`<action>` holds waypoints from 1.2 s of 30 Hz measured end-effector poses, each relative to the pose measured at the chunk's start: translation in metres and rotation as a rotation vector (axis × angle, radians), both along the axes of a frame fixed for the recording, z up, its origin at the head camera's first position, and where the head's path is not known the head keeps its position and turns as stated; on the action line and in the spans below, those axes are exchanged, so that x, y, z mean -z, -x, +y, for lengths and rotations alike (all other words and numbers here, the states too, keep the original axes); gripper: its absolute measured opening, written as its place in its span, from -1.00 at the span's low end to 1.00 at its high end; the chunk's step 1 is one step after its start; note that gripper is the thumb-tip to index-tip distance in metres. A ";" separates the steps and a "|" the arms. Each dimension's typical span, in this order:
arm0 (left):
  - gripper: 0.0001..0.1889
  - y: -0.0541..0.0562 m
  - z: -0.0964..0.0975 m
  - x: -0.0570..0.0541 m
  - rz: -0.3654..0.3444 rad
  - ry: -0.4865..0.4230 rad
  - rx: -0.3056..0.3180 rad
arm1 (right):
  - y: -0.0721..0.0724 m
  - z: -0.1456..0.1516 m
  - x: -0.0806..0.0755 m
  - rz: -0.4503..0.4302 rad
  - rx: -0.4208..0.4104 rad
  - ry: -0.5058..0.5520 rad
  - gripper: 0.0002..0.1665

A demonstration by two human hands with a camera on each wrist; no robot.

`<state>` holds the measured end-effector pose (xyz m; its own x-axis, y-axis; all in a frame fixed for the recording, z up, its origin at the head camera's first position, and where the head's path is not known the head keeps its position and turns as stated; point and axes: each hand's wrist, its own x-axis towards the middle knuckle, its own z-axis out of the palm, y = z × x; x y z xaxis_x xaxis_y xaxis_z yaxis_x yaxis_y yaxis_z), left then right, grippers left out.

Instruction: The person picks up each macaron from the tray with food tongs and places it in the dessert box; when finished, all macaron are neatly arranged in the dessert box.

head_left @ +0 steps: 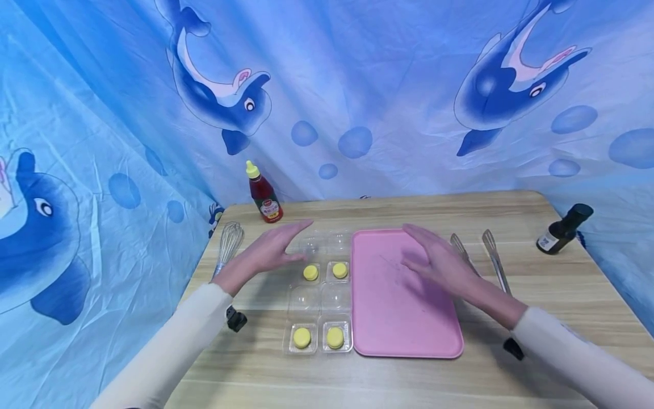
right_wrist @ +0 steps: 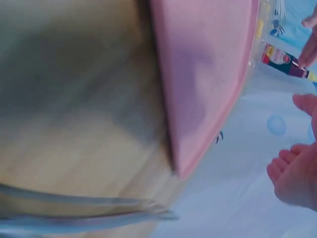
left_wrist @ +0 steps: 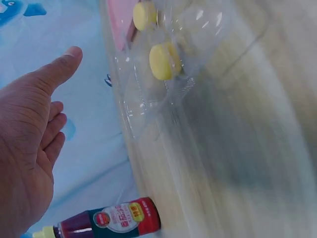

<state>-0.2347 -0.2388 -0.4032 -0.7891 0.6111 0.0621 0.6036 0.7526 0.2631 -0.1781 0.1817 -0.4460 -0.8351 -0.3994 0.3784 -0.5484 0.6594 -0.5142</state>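
Observation:
My left hand (head_left: 276, 247) hovers over the left part of the table, fingers stretched out and nothing in its grasp. Beneath and beside it are clear plastic boxes (head_left: 305, 299) with lids folded open. Small round yellow macarons (head_left: 335, 338) sit in their compartments; two more, one of them a yellow macaron (left_wrist: 165, 61), show in the left wrist view. Above the pink tray (head_left: 403, 341) is my right hand (head_left: 441, 261), also empty, its thumb apart from its extended fingers. The tray lies flat against the boxes' right side, with nothing on it.
A whisk (head_left: 230, 241) lies at the left edge, partly behind my left arm. A red sauce bottle (head_left: 265, 196) with a yellow cap stands at the back left. Metal tongs (head_left: 494, 255) lie right of the tray, partly under my right arm. A dark bottle (head_left: 562, 230) stands far right.

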 end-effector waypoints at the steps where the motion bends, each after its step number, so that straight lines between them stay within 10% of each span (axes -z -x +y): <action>1: -0.08 0.005 0.003 0.001 0.001 0.007 0.001 | 0.007 -0.006 0.000 -0.016 -0.033 -0.014 -0.05; 12: -0.12 0.045 0.030 0.024 -0.079 0.140 0.001 | 0.069 -0.057 0.008 -0.268 -0.158 -0.096 0.04; 36: -0.14 0.053 0.051 0.032 -0.133 0.218 -0.003 | 0.103 -0.102 0.033 -0.398 -0.178 -0.108 0.06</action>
<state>-0.2881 -0.1875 -0.4350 -0.7836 0.5959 -0.1754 0.5718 0.8023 0.1710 -0.2807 0.0793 -0.4786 -0.8217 -0.5699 -0.0100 -0.4320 0.6341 -0.6414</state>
